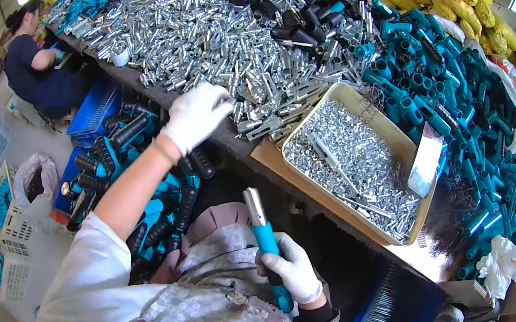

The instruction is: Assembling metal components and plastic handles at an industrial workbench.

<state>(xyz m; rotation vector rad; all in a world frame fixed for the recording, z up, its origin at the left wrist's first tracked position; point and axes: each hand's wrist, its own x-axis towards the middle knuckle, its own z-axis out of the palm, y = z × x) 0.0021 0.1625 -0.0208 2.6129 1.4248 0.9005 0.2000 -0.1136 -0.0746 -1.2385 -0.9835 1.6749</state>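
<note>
Nearest the camera, a patterned grey cloth (224, 319) covers the lap, and above it the right hand (292, 267), in a white glove, is closed round one handle (266, 241). One such piece is in hand: a teal plastic sleeve with a bright metal tube standing out of its upper end, tilted up and to the left. It sits low in the middle of the view, below the worktop (148, 82) edge and apart from it.

One left hand (196, 114), also in a white glove, is stretched forward over the worktop edge, just at the near fringe of the heap of metal tubes (212, 24). Its fingers curl downward; whether the grip holds anything cannot be told.

One tan tray (354, 97) lies on the worktop to the right of that hand, filled with small silver screws (360, 164) too many to count. One flat metal plate (425, 160) leans on its right rim. Beyond it spreads a heap of teal sleeves (458, 106); a cluster of black sleeves (303, 12) lies at the far middle.

Under the worktop, left, one blue crate (95, 108) holds finished black-and-teal handles (160, 213). One blue bin (409, 316) stands lower right. One other person (38, 66) sits at the far left end.
</note>
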